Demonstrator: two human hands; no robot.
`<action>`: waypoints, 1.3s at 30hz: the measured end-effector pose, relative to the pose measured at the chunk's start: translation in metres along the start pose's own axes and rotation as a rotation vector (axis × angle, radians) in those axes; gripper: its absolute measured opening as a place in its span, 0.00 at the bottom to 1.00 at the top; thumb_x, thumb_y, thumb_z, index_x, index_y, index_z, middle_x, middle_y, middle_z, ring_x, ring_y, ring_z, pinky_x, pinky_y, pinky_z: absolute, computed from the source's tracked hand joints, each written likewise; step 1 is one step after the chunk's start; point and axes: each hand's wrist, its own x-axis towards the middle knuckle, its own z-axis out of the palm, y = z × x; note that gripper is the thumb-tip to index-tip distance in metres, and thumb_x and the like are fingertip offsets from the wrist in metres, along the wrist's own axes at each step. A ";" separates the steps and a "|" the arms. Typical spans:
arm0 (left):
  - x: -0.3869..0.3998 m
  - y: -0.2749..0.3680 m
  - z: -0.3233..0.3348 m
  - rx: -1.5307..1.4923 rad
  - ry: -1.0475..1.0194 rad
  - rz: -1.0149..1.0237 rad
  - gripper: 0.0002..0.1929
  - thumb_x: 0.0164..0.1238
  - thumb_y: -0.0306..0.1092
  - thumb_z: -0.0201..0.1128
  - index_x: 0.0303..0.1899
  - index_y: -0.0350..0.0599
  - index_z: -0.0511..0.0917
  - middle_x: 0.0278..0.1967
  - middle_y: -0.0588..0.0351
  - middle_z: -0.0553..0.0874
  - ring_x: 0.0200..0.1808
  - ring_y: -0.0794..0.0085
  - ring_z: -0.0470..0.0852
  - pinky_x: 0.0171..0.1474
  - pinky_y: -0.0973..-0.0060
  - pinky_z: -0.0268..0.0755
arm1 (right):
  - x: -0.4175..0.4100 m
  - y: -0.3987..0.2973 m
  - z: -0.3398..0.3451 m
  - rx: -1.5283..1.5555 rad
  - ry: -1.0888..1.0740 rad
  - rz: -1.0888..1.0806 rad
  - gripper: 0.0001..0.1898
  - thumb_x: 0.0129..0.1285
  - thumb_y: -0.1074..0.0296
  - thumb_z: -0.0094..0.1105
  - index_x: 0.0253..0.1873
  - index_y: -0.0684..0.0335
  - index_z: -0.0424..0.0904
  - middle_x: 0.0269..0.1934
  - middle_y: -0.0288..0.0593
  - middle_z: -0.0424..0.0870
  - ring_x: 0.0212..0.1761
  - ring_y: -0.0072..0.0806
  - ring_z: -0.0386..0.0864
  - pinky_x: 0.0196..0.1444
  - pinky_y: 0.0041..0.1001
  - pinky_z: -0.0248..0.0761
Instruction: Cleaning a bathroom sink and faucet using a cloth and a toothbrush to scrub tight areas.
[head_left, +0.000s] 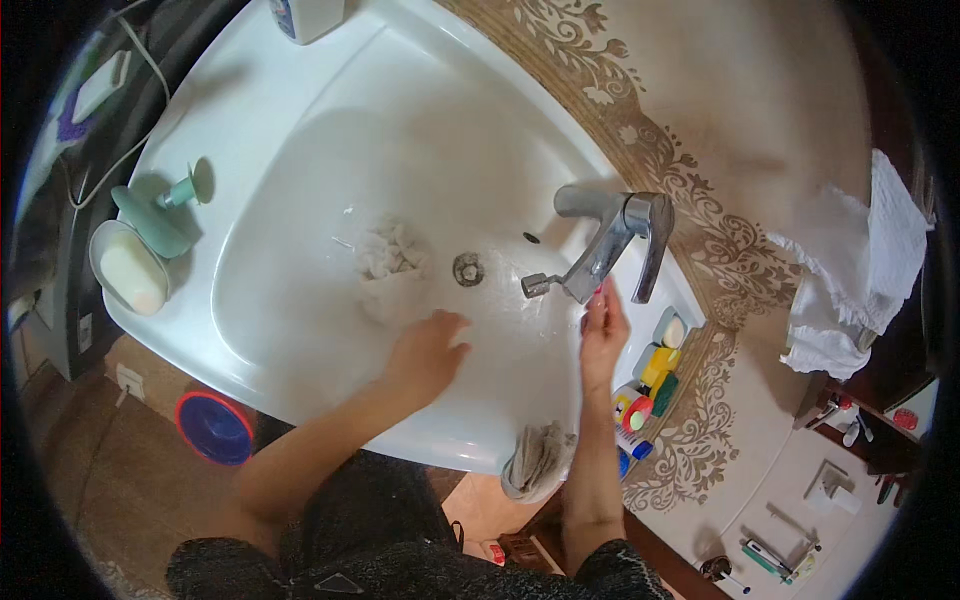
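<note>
My left hand (429, 356) hangs over the white washbasin (292, 315), holding nothing, its thumb apart from its fingers. Just beyond it, a wet white cloth (391, 262) lies crumpled in the bowl, left of the drain (469, 268). My right hand (604, 337) reaches up beside the chrome mixer tap (611, 244), fingertips close behind its body. A small pink-red thing (598, 290) shows at those fingertips; the tap partly hides it, so I cannot tell whether the hand grips it. A wrung grey cloth (538, 461) drapes over the front rim near my right forearm.
Soap in a dish (135, 274) and a green pump dispenser (154, 221) stand on the left ledge. A white bottle (307, 16) is at the back. Sponges (660, 367) and a small soap dish (670, 330) line the right edge. White cloths (862, 277) hang far right.
</note>
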 end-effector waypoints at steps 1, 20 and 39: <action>-0.009 -0.003 -0.022 -0.056 0.017 -0.008 0.12 0.65 0.31 0.63 0.49 0.45 0.80 0.48 0.46 0.83 0.49 0.50 0.82 0.55 0.59 0.73 | 0.018 -0.003 -0.009 0.027 -0.038 -0.036 0.17 0.74 0.69 0.51 0.64 0.64 0.74 0.29 0.27 0.71 0.24 0.12 0.65 0.24 0.16 0.59; -0.084 -0.035 -0.126 0.534 0.335 0.319 0.15 0.44 0.18 0.62 0.38 0.41 0.79 0.40 0.53 0.83 0.41 0.59 0.82 0.50 0.57 0.72 | 0.135 0.037 -0.010 0.680 -0.216 0.071 0.23 0.58 0.68 0.68 0.58 0.66 0.76 0.44 0.47 0.85 0.46 0.41 0.82 0.56 0.38 0.74; -0.085 -0.033 -0.120 0.546 0.463 0.330 0.18 0.40 0.17 0.63 0.37 0.45 0.78 0.35 0.57 0.83 0.36 0.61 0.81 0.44 0.64 0.68 | 0.104 -0.020 -0.069 -0.822 -0.216 -0.633 0.11 0.58 0.82 0.59 0.46 0.65 0.82 0.35 0.55 0.82 0.37 0.50 0.82 0.38 0.35 0.76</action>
